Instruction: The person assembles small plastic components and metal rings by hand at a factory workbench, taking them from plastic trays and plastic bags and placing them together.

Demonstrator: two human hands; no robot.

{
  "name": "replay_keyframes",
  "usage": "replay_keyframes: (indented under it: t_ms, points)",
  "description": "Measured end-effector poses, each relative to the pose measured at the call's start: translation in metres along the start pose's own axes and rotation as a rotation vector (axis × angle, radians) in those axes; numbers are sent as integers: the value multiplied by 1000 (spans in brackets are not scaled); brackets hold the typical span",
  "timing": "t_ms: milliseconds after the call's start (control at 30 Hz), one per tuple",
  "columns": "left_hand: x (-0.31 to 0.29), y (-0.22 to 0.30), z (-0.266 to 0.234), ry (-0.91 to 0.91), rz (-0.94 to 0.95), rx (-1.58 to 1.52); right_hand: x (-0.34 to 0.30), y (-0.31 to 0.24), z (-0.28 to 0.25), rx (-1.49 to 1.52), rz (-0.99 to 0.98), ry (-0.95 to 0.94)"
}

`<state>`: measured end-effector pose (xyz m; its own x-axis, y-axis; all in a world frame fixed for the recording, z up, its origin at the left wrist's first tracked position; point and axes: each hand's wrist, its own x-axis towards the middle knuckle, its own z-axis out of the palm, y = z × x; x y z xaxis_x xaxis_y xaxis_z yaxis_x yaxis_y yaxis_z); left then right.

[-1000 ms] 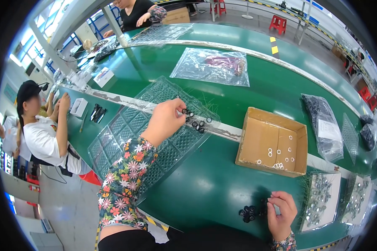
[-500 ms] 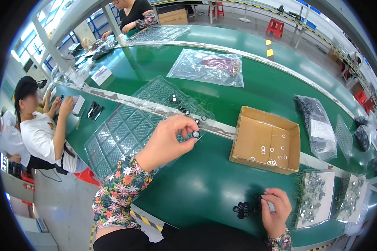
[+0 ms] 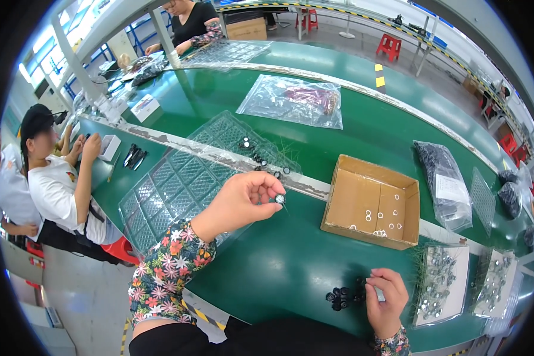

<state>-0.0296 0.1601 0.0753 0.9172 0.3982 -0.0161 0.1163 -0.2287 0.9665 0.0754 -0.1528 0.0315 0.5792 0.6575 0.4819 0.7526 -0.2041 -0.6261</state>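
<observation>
My left hand (image 3: 238, 200) is raised over the bench, closed in a pinch on a small round black part (image 3: 280, 199) with a shiny pale centre. Low on the right, my right hand (image 3: 388, 301) has its thumb and forefinger drawn together beside a cluster of small black round parts (image 3: 338, 298). More dark parts (image 3: 359, 286) lie against those fingertips; whether one is between them cannot be made out. Beyond my left hand, several black rings and round parts (image 3: 258, 159) lie along the edge of a clear plastic tray (image 3: 160, 190) with square compartments.
An open cardboard box (image 3: 350, 187) holds several white rings. Right of it are two pale cards (image 3: 442, 285) (image 3: 493, 283) covered with small shiny parts, and a bag of dark parts (image 3: 442, 184). A clear bag (image 3: 291, 101) lies farther back. Co-workers sit left and at the far bench.
My left hand has shifted slightly down, still pinching the black round part, which has turned a little. My right hand stays by the black cluster. The whole view has shifted slightly.
</observation>
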Motion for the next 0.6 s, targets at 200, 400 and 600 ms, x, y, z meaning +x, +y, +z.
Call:
replay_keyframes:
  t_ms: [200,400,600]
  points:
    - [-1,1,0,3,-9,25,0,1,1,-3,-6,-1]
    - [0,2,0,2,11,35,-1,3,1,-1,-2,1]
    - [1,-3,0,15,23,27,-1,3,0,-1,-9,-1]
